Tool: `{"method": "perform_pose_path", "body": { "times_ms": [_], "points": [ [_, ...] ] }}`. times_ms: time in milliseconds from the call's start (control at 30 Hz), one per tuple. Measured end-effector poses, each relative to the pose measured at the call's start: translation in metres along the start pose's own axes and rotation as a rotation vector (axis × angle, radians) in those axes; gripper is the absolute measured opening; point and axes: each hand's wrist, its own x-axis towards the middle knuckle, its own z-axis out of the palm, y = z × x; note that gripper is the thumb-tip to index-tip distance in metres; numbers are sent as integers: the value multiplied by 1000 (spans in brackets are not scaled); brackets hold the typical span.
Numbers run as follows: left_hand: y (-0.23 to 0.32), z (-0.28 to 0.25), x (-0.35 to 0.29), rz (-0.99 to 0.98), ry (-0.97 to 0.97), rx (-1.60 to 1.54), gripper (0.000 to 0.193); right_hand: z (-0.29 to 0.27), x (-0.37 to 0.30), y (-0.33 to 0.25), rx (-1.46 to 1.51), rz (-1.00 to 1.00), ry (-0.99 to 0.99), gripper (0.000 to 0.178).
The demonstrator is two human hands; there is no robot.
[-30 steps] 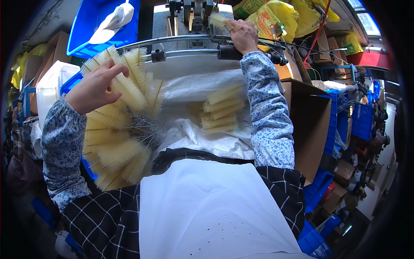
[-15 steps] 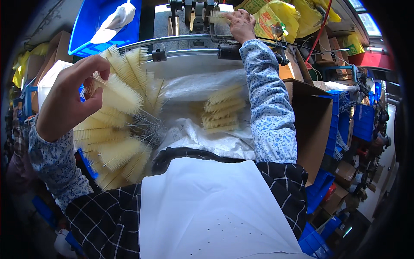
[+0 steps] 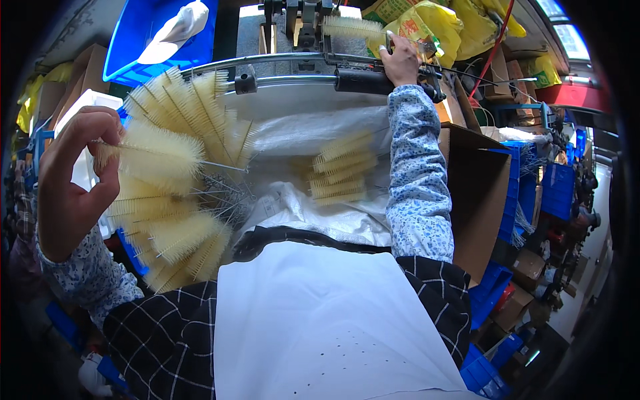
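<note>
brush [image 3: 157,157] update: your left hand [image 3: 70,183] has pulled one cream bottle brush up and out to the left of the fanned bundle [image 3: 177,200], where a second ago it was still pressed in among the bristles. so one piece is singled out and free of the pile, ready to go wherever you feed them. grip is a closed pinch, thumb and fingers around the bristle end at the far left. long axis runs nearly level, left to right, with the bare wire stem pointing right toward the middle of the white sack [image 3: 300,200]. your right hand [image 3: 402,61] has stayed up at the machine [image 3: 313,27], fingers wrapped shut on something by the black handle [image 3: 363,81], can't tell exactly what. another brush [image 3: 353,27] sits sideways in the machine.
</note>
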Motion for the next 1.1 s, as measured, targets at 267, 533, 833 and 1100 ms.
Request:
{"method": "perform_pose_path", "body": {
  "times_ms": [267,533,833,1100],
  "points": [
    [5,-4,0,-20,9,24,32,16,-1,-40,62,-3,18,37],
    [9,0,10,17,-10,-7,31,19,-10,-126,8,2,-48,33],
    [5,4,11,9,-34,-18,32,24,-11,-122,13,-21,-51,26],
    [-14,1,-2,-31,18,16,30,14,4,0,111,-55,-11,33]
  ]
}}
